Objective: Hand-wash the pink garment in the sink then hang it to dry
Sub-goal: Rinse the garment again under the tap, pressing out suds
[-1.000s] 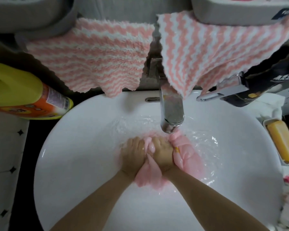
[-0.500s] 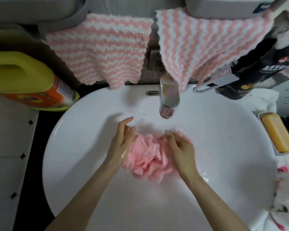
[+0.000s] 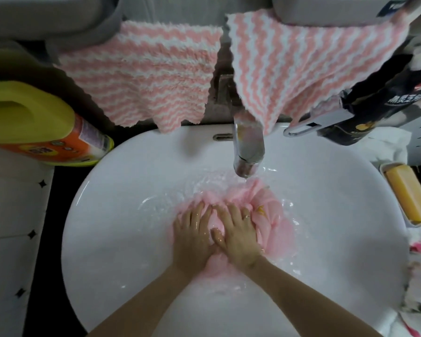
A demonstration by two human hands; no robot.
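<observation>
The pink garment (image 3: 269, 210) lies bunched and soaked in the middle of the white round sink (image 3: 122, 195), just below the chrome tap (image 3: 248, 147), with rippling water around it. My left hand (image 3: 195, 237) presses flat on its left part with fingers spread. Beside it, my right hand (image 3: 238, 234), which wears a ring, also presses down flat on the cloth. The two hands touch side by side and cover the garment's middle.
A yellow and orange detergent bottle (image 3: 34, 125) lies left of the sink. Two pink-and-white striped towels (image 3: 141, 76) hang behind the tap. A dark bottle (image 3: 384, 98) stands at the back right, and a yellow soap bar in a dish (image 3: 408, 195) sits at the right rim.
My hands were apart at the garment's two sides half a second ago. They have come together and flattened on top of it. The water around the cloth now ripples.
</observation>
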